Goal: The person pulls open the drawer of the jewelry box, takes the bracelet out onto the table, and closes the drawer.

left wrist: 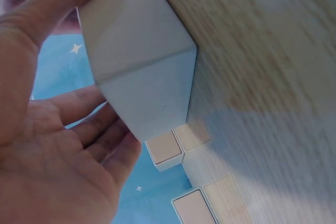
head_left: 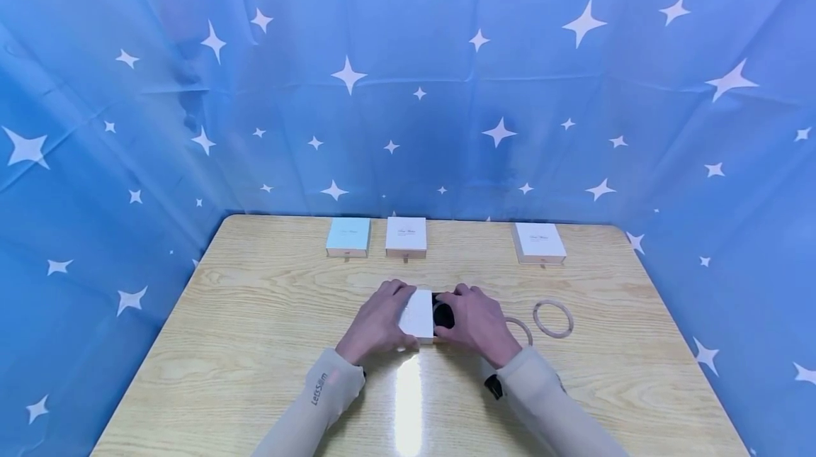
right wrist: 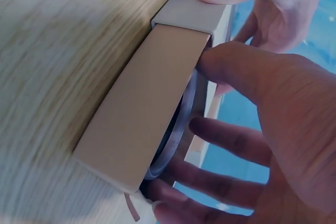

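Note:
A small white box sleeve (head_left: 418,315) lies on the table between the hands. My left hand (head_left: 379,319) grips it, with the thumb along the near side and the fingers at the far side. Out of the sleeve's right end sticks a pinkish drawer (right wrist: 142,103) with a dark lining and a ribbon tab (right wrist: 132,208). Inside the drawer sits a pale bangle (right wrist: 184,124), tilted against the near wall in the right wrist view. My right hand (head_left: 474,319) reaches over the drawer, thumb at its near edge and fingertips on the bangle, partly hiding both.
Two more bangles lie right of my right hand: one flat ring (head_left: 571,319) and another ring (head_left: 525,327) partly behind the wrist. Along the back edge stand a light blue box (head_left: 348,234), a white box (head_left: 406,234) and another white box (head_left: 539,241). A starry blue curtain (head_left: 421,117) hangs behind.

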`<action>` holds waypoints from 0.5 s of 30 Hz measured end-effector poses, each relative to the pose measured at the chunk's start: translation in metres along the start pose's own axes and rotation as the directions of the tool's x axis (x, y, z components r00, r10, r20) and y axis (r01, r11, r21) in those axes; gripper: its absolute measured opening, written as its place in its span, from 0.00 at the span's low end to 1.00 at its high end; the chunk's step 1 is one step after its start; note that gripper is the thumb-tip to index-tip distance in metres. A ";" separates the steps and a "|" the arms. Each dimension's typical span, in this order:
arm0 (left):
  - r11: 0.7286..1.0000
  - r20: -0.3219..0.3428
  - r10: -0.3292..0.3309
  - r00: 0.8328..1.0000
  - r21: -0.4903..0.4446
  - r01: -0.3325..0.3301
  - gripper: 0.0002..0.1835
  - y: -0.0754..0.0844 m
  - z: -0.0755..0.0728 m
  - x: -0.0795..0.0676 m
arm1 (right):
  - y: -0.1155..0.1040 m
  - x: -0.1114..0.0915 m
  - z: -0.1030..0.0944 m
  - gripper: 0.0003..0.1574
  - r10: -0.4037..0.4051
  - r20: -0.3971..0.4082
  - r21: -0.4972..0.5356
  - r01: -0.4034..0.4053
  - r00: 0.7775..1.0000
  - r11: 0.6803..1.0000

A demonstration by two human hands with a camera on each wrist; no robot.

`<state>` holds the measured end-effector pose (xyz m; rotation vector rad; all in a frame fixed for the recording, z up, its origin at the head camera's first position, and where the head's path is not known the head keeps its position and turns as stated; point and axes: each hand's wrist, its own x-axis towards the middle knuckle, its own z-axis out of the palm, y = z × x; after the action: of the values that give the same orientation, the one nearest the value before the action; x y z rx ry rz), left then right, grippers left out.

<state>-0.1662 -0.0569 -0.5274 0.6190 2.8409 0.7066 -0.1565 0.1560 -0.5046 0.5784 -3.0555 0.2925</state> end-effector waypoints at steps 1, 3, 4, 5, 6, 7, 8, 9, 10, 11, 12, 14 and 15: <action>1.000 -0.001 -0.001 1.000 -0.001 0.001 0.56 0.000 0.000 0.000 | -0.001 0.001 0.000 0.35 0.004 0.003 -0.002 -0.004 1.000 1.000; 1.000 -0.001 -0.004 1.000 -0.003 0.004 0.56 0.000 0.000 0.000 | -0.003 0.003 -0.001 0.34 0.015 0.015 -0.007 -0.015 1.000 1.000; 1.000 0.000 -0.005 1.000 -0.004 0.005 0.56 0.000 0.000 0.000 | -0.003 0.003 -0.001 0.34 0.018 0.019 -0.008 -0.018 1.000 1.000; 1.000 0.000 -0.007 1.000 -0.005 0.007 0.56 0.000 0.000 0.000 | -0.004 0.004 -0.001 0.34 0.021 0.023 -0.010 -0.021 1.000 1.000; 1.000 -0.001 -0.007 1.000 -0.007 0.007 0.56 0.000 0.000 0.000 | -0.004 0.004 -0.001 0.34 0.024 0.026 -0.010 -0.024 0.999 1.000; 1.000 -0.001 -0.008 1.000 -0.010 0.008 0.56 0.000 0.000 0.000 | -0.005 0.005 -0.001 0.34 0.026 0.029 -0.009 -0.026 0.999 1.000; 1.000 -0.002 -0.008 1.000 -0.012 0.008 0.56 0.000 0.000 -0.001 | -0.005 0.005 -0.001 0.34 0.030 0.035 -0.008 -0.030 0.999 1.000; 1.000 -0.002 -0.008 1.000 -0.014 0.008 0.56 0.000 0.000 -0.001 | -0.005 0.006 -0.001 0.35 0.031 0.037 -0.008 -0.031 0.999 0.999; 1.000 -0.004 -0.006 1.000 -0.015 0.006 0.56 0.000 0.000 -0.001 | -0.005 0.006 -0.001 0.35 0.033 0.037 -0.008 -0.032 0.999 0.999; 1.000 -0.005 -0.004 1.000 -0.016 0.004 0.55 -0.001 0.000 -0.001 | -0.005 0.007 0.000 0.36 0.034 0.040 -0.011 -0.033 0.999 0.999; 1.000 -0.006 -0.002 1.000 -0.016 0.002 0.55 -0.001 0.000 -0.001 | -0.005 0.007 0.000 0.36 0.033 0.040 -0.012 -0.033 0.999 0.999; 1.000 -0.008 0.001 1.000 -0.015 -0.001 0.55 -0.001 0.000 -0.002 | -0.005 0.007 0.000 0.37 0.031 0.039 -0.015 -0.030 0.999 0.999; 1.000 -0.009 0.002 1.000 -0.015 -0.003 0.55 -0.001 0.000 -0.002 | -0.005 0.007 0.000 0.37 0.030 0.036 -0.016 -0.029 0.999 0.999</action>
<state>-0.1647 -0.0582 -0.5279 0.6188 2.8412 0.7317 -0.1614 0.1491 -0.5039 0.5444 -3.1010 0.2619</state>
